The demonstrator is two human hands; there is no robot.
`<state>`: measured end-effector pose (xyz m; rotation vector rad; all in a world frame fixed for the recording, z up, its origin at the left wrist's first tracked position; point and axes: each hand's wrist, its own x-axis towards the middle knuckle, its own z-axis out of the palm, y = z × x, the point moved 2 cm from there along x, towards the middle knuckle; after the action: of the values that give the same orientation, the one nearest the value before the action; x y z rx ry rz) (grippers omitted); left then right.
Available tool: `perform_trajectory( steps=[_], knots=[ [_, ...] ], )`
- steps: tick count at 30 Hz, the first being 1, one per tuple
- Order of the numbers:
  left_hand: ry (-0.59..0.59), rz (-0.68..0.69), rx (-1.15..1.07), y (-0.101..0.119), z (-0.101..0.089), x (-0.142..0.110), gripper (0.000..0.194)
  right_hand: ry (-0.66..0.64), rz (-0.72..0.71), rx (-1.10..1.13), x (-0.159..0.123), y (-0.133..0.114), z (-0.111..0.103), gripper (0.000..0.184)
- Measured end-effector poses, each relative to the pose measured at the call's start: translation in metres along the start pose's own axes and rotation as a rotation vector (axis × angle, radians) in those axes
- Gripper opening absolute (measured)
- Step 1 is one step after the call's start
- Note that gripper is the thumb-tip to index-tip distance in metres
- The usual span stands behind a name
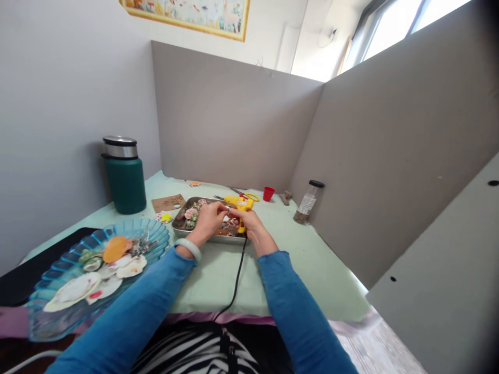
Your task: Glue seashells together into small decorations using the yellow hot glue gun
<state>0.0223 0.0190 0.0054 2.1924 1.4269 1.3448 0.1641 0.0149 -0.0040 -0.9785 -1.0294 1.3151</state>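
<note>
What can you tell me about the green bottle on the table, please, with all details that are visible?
The bottle has a dark green, smooth body, a silver neck band that looks like metal, black edges and a silver-topped lid, which appears closed. It stands upright on the pale green cloth, beside the grey left panel; whether they touch is unclear. A brown card lies to its right. Neither hand touches it. No label shows on the visible side, and its contents are hidden.

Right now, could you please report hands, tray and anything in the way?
Left hand, right hand together over metal tray; anything pinched too small to tell. Shells in tray. Yellow glue gun by right hand, cord across green cloth.
</note>
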Motion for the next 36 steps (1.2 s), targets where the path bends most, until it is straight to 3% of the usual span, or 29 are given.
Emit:
perform_trajectory(
  steps=[3,16,36],
  knots=[
    [-0.023,-0.023,0.005,0.0002,0.0001,-0.0008,0.013,0.033,0.075,0.047,-0.0013,0.0004,0.0007,0.012],
    [-0.064,-0.082,-0.010,0.0021,-0.0015,0.0001,0.016,0.024,0.093,0.067,-0.0007,0.0001,0.0003,0.015],
    [-0.023,-0.011,0.091,0.0034,-0.0020,-0.0017,0.016,0.068,0.084,0.025,-0.0003,0.0009,0.0010,0.008]
  ],
)
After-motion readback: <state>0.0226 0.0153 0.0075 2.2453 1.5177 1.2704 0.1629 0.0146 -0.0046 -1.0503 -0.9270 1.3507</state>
